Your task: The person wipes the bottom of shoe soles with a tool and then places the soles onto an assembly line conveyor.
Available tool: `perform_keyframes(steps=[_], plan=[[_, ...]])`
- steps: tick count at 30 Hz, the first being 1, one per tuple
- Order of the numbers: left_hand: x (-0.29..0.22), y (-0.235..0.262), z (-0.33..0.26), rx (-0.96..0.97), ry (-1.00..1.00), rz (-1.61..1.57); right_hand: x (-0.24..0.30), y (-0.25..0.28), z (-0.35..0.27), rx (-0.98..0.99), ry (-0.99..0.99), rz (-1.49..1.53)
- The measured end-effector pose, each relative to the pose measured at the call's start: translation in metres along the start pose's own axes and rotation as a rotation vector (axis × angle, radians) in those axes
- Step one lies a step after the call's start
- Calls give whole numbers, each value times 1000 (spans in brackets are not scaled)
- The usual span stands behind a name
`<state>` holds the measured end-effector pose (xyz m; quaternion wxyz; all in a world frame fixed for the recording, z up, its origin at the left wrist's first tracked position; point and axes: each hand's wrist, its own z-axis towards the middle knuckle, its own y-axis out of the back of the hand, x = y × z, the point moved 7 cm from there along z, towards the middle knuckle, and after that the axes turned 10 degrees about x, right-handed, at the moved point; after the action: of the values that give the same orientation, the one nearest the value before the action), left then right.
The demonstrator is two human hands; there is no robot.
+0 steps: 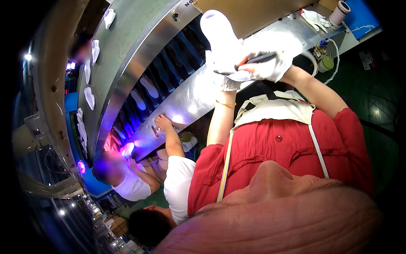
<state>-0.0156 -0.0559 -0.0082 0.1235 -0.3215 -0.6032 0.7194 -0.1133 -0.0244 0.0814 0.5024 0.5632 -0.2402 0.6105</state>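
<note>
A white shoe sole [217, 29] points up and away over the metal bench. My left hand [225, 79], in a white glove, is closed around its near end. A slim dark pen-like tool [263, 58] lies across my right hand [272, 67], also gloved in white with bare fingertips showing. Those fingertips pinch the tool close to the sole's near end. Glare and the gloves hide where the tool's tip meets the sole, so contact cannot be told.
A metal bench [192, 101] runs before me, beside a rack of dark shoe-shaped pieces [163, 72]. White soles [89, 98] lie on the curved green conveyor [122, 38]. At right are a white glove [315, 20] and cylinder [339, 15]. Co-workers sit left; one hand [163, 122] rests on the bench.
</note>
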Motion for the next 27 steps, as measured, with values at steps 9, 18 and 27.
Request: perform_keyframes(steps=[9,18,27], plan=[[15,-29,1,161,28,-77,-4,60,13,-352,379,-671],[-8,-15,-13,23,-61,175,-33,10,-28,37,-221,75],[6,-11,-14,62,66,127,11,71,4,-188,390,-516]])
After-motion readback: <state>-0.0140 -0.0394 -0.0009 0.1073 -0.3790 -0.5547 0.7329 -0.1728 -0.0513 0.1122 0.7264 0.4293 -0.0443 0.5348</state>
